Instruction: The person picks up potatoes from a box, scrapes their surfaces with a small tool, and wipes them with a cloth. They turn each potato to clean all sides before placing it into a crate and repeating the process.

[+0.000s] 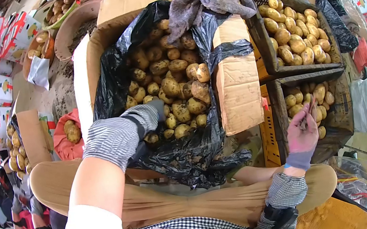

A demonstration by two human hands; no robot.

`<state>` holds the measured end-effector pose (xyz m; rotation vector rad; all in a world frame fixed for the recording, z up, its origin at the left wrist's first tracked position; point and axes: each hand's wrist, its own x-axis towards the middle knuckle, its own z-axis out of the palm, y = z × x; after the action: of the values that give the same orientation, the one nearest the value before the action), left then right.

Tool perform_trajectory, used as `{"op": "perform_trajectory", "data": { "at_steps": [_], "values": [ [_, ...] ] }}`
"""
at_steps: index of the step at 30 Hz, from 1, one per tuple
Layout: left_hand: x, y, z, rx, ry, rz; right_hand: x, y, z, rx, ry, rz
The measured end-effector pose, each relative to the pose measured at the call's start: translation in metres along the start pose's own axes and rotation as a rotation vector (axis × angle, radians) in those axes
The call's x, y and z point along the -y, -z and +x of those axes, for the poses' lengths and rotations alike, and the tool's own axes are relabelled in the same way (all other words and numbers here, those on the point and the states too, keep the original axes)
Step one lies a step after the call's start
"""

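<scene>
My left hand (147,116), in a striped grey glove with dark fingertips, reaches into a cardboard box (235,76) lined with a black plastic bag (187,163). It touches the soil-marked potatoes (171,87) there; its fingers are mostly turned away, so their grip is hidden. On the right, my right hand (303,130) wears a pinkish-grey glove. Its fingers stretch up over the near edge of the lower dark crate (312,77), beside cleaner-looking potatoes (319,93). No potato shows in that hand.
An upper crate (301,69) full of potatoes adjoins the lower one. A grey cloth (203,3) hangs over the box's far edge. Left of the box are a round tub (75,28) and a red bag (67,135) with potatoes. Another person's gloved hand (36,206) is at lower left.
</scene>
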<state>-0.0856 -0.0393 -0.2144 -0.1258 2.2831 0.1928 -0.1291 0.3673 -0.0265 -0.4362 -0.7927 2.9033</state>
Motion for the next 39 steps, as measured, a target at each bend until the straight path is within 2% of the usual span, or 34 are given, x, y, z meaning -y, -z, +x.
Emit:
{"op": "perform_trajectory", "data": {
  "at_steps": [1, 2, 4, 6, 8, 9, 11, 14, 16, 17, 18, 19, 20, 21, 23, 27, 28, 29, 30, 31, 32, 33, 34, 35, 38, 39],
  "values": [
    [0.005, 0.000, -0.002, -0.001, 0.001, 0.007, -0.009, -0.013, -0.006, -0.001, -0.003, -0.091],
    [0.011, -0.002, -0.004, -0.028, -0.025, -0.218, -0.019, -0.023, -0.013, -0.006, -0.001, -0.081],
    [0.015, -0.004, -0.010, -0.068, -0.089, -0.585, -0.036, -0.040, -0.027, 0.145, -0.015, -0.282],
    [0.011, 0.022, -0.042, 0.258, -0.093, -1.420, -0.050, -0.055, -0.040, 0.186, -0.058, -0.362],
    [0.001, 0.051, -0.096, 0.287, -0.254, -1.780, -0.068, -0.074, -0.055, 0.191, -0.080, -0.564],
    [-0.003, 0.063, -0.119, 0.322, -0.390, -1.853, -0.076, -0.077, -0.061, 0.223, -0.102, -0.611],
    [-0.013, 0.080, -0.165, 0.257, -0.597, -1.878, -0.092, -0.076, -0.068, 0.434, -0.045, -0.729],
    [-0.029, 0.098, -0.223, 0.233, -0.578, -2.006, -0.099, -0.092, -0.088, 0.613, -0.184, -0.790],
    [-0.036, 0.095, -0.243, 0.188, -0.606, -2.210, -0.101, -0.101, -0.095, 0.664, -0.237, -0.832],
    [-0.038, 0.087, -0.246, 0.179, -0.619, -2.213, -0.104, -0.099, -0.094, 0.705, -0.332, -0.837],
    [-0.042, 0.080, -0.247, 0.019, -0.696, -2.145, -0.108, -0.097, -0.093, 0.742, -0.425, -0.842],
    [-0.044, 0.076, -0.247, -0.134, -0.767, -2.070, -0.112, -0.094, -0.093, 0.746, -0.417, -0.849],
    [-0.046, 0.074, -0.248, -0.220, -0.711, -1.947, -0.115, -0.091, -0.093, 0.778, -0.461, -0.855],
    [-0.049, 0.073, -0.246, -0.219, -0.723, -1.951, -0.117, -0.091, -0.094, 0.809, -0.506, -0.861],
    [-0.058, 0.067, -0.239, -0.308, -0.706, -1.761, -0.120, -0.094, -0.100, 0.825, -0.540, -0.856],
    [-0.065, 0.052, -0.219, -0.448, -0.664, -1.712, -0.143, -0.083, -0.113, 0.799, -0.492, -0.754],
    [-0.061, 0.046, -0.211, -0.545, -0.658, -1.560, -0.147, -0.080, -0.117, 0.866, -0.383, -0.901],
    [-0.057, 0.040, -0.206, -0.535, -0.655, -1.561, -0.150, -0.077, -0.120, 0.930, -0.269, -1.047],
    [-0.054, 0.042, -0.207, -0.439, -0.711, -1.607, -0.153, -0.076, -0.123, 0.975, -0.194, -1.049],
    [-0.053, 0.045, -0.206, -0.344, -0.769, -1.649, -0.151, -0.077, -0.122, 0.969, -0.197, -1.052],
    [-0.057, 0.050, -0.203, -0.432, -0.689, -1.606, -0.149, -0.080, -0.121, 0.888, -0.157, -1.004],
    [-0.059, 0.052, -0.201, -0.425, -0.686, -1.608, -0.148, -0.084, -0.119, 0.808, -0.118, -0.955],
    [-0.061, 0.053, -0.200, -0.515, -0.657, -1.503, -0.148, -0.078, -0.107, 0.704, -0.222, -0.938],
    [-0.062, 0.054, -0.199, -0.603, -0.628, -1.395, -0.146, -0.077, -0.108, 0.702, -0.223, -0.939],
    [-0.058, 0.051, -0.193, -0.582, -0.675, -1.472, -0.150, -0.071, -0.116, 0.952, -0.173, -0.992],
    [-0.058, 0.055, -0.196, -0.586, -0.706, -1.497, -0.154, -0.070, -0.118, 1.013, -0.041, -1.155]
  ]
}}
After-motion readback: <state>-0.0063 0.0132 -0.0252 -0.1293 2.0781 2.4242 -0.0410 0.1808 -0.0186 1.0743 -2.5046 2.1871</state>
